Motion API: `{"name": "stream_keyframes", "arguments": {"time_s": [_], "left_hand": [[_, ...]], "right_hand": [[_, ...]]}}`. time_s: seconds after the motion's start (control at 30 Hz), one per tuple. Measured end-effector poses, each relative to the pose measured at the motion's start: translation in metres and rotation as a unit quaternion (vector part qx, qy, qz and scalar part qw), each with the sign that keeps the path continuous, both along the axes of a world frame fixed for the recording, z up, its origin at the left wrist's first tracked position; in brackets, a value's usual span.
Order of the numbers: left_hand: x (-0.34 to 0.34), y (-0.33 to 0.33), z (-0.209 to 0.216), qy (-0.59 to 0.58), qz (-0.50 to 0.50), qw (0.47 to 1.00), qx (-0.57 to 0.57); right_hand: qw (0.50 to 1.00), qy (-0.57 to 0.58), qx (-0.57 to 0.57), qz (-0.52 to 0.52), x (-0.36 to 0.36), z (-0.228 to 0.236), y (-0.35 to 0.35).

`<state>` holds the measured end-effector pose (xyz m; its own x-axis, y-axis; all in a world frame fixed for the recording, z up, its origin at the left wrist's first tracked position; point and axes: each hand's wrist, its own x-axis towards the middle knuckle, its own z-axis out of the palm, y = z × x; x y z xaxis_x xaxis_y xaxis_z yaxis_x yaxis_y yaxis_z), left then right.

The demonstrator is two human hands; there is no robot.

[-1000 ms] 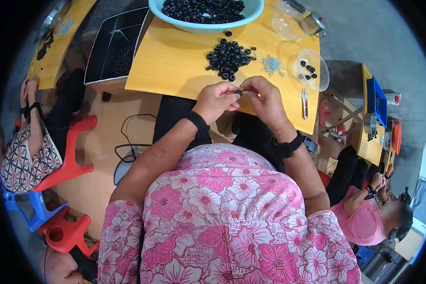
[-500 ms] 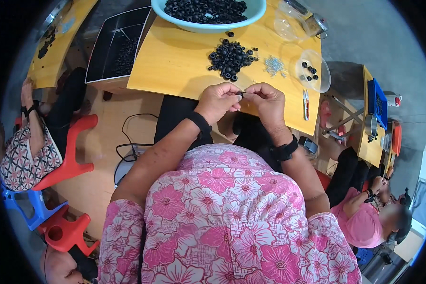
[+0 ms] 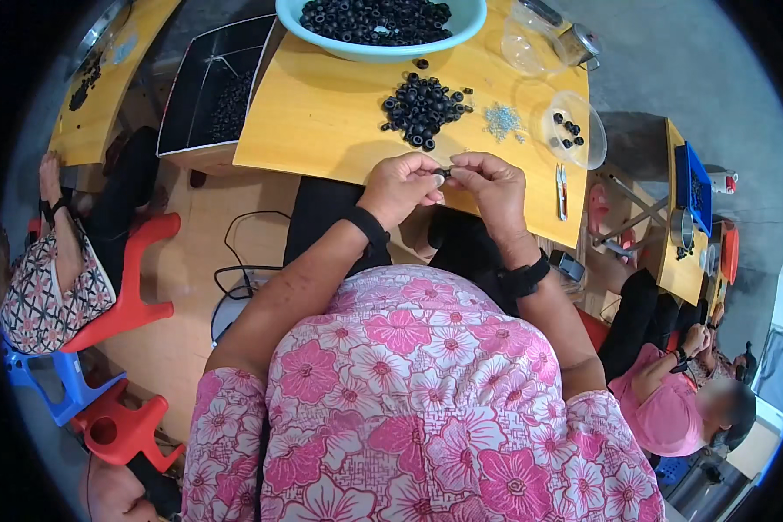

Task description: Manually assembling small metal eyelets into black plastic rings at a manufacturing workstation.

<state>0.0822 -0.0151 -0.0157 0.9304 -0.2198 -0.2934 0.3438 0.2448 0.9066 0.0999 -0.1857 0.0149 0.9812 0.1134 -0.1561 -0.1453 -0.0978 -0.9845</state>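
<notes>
At the near edge of the yellow table, my left hand pinches a small black ring-shaped part between thumb and fingertips. My right hand meets it from the other side, thumb and forefinger closed at the same part; whether a smaller piece sits between them is hidden. Just beyond my hands lies a loose pile of black ring-shaped parts. To its right is a small heap of clear, pale bluish pieces. A shallow clear dish holds several black parts. Small snips lie near the right edge.
A light-blue basin full of black parts stands at the table's far side. A clear container and a metal cup are at the far right. Left of the table is a black-lined box. Co-workers sit on both sides, beside red stools.
My right fingers have shifted very slightly to the right at the black part, which shows a bit more between the hands. My left hand stays in place.
</notes>
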Motion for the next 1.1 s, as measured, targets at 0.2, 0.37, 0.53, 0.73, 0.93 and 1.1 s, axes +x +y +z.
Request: {"name": "stream_keyframes", "arguments": {"time_s": [0.2, 0.37, 0.53, 0.73, 0.93, 1.1], "left_hand": [[0.001, 0.002, 0.003, 0.007, -0.029, 0.999, 0.018], [0.002, 0.002, 0.0, 0.0, -0.023, 1.0, 0.012], [0.002, 0.002, 0.003, -0.004, -0.027, 0.999, 0.027], [0.0, 0.0, -0.001, -0.02, -0.019, 0.999, 0.032], [0.001, 0.001, 0.0, -0.008, -0.031, 0.999, 0.035], [0.001, 0.001, 0.003, -0.002, -0.026, 1.0, 0.016]], "right_hand": [[0.999, 0.027, 0.017, -0.003, 0.001, -0.002, -0.001], [0.999, -0.023, -0.033, 0.0, 0.001, -0.001, 0.002], [0.979, -0.133, -0.148, 0.035, -0.001, 0.0, 0.004], [0.991, -0.077, -0.104, 0.026, -0.001, -0.003, 0.003], [0.995, 0.062, 0.073, -0.002, 0.001, 0.001, 0.004], [0.992, 0.094, 0.088, -0.01, 0.002, 0.001, 0.002]]}}
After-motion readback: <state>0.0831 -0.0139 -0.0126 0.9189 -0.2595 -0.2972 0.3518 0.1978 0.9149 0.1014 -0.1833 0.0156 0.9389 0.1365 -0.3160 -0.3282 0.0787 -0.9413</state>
